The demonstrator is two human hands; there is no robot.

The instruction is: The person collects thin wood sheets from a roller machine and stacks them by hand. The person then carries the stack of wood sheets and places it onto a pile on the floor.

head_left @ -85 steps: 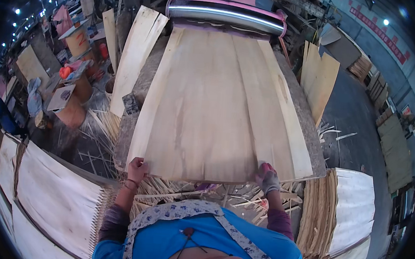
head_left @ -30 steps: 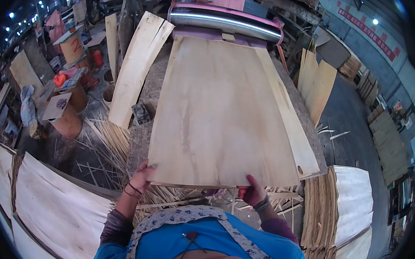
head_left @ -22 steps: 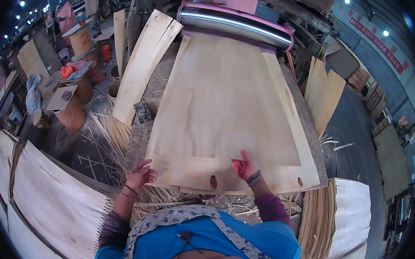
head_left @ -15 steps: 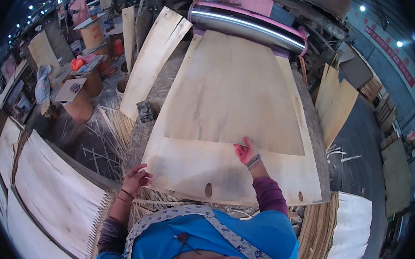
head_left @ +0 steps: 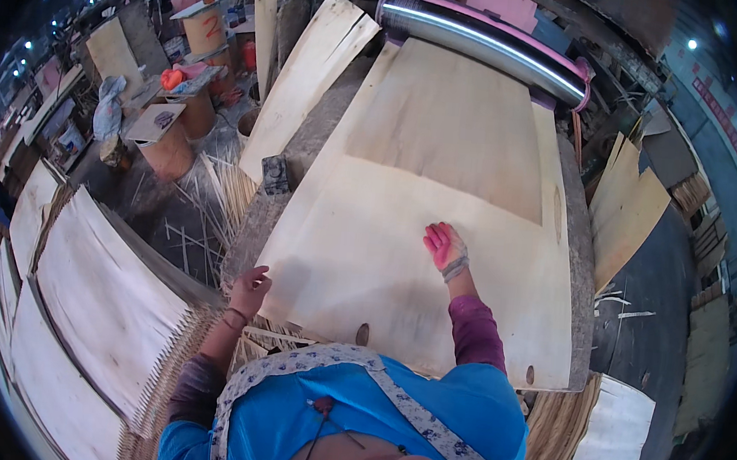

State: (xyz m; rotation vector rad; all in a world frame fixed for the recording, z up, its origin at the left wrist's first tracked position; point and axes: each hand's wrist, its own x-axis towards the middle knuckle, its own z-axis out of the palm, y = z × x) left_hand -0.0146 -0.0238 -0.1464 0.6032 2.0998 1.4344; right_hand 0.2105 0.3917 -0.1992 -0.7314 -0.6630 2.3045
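A pale lower veneer sheet [head_left: 341,262], with knot holes along its near edge, lies on the worn tabletop [head_left: 582,271]. Over its far part lies a darker veneer sheet [head_left: 453,125], whose far end meets the steel roller with pink ends [head_left: 484,41]. My right hand [head_left: 444,248], pink-stained, with a grey covering at the wrist, is over the pale sheet, open and holding nothing. My left hand [head_left: 251,290] hangs at that sheet's near left edge, its fingers loosely bent and apart, holding nothing.
Veneer stacks stand lower left [head_left: 98,305] and lower right [head_left: 606,435]. Loose veneer [head_left: 294,71] leans at the table's left, more [head_left: 627,205] at its right. A small dark block [head_left: 275,175] sits on the left edge. Drums [head_left: 164,152], wood scraps and co-workers are farther off.
The darker sheet has slid toward the roller, uncovering the pale sheet. Both hands have let go of it; my right hand has moved forward. The view has turned slightly.
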